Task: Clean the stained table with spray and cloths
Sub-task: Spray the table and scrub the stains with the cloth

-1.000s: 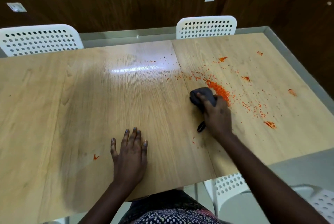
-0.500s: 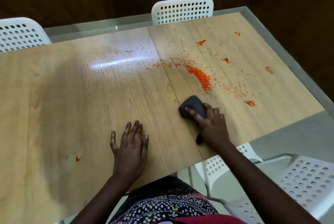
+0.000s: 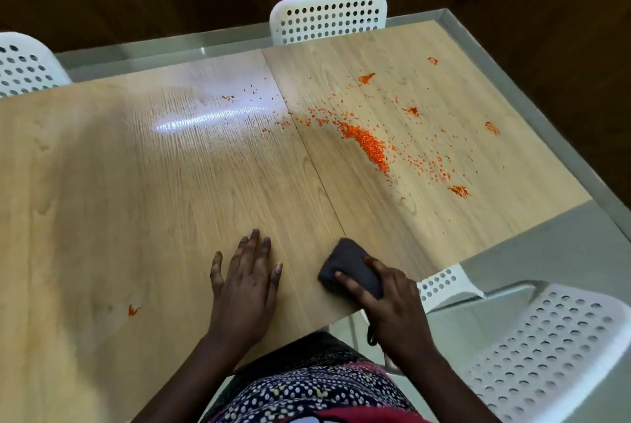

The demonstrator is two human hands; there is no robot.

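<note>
At the far left a white perforated plastic chair [image 3: 24,64] pokes in behind the pale wood-grain table [image 3: 119,183], and on the near left of that top sits one small orange smear [image 3: 132,310] all by itself. Moving right, the left hand [image 3: 246,282] lies flat on the wood with its fingers spread, holding nothing, just bracing. Just beside it, the right hand [image 3: 392,303] has its fingers curled over a dark grey wadded cloth [image 3: 348,269], pressing it to the table close to the near edge, right of the seam between the two panels. Farther off and to the right lies the thick heap of orange granules [image 3: 368,146], with loose specks and blots scattered round it (none touching the cloth). My worry: a hard sweep toward the near or right edge would flick grains onto the floor or the white chair seat [image 3: 546,354] below, and dry rubbing may only smear the blots; I see no spray bottle.
</note>
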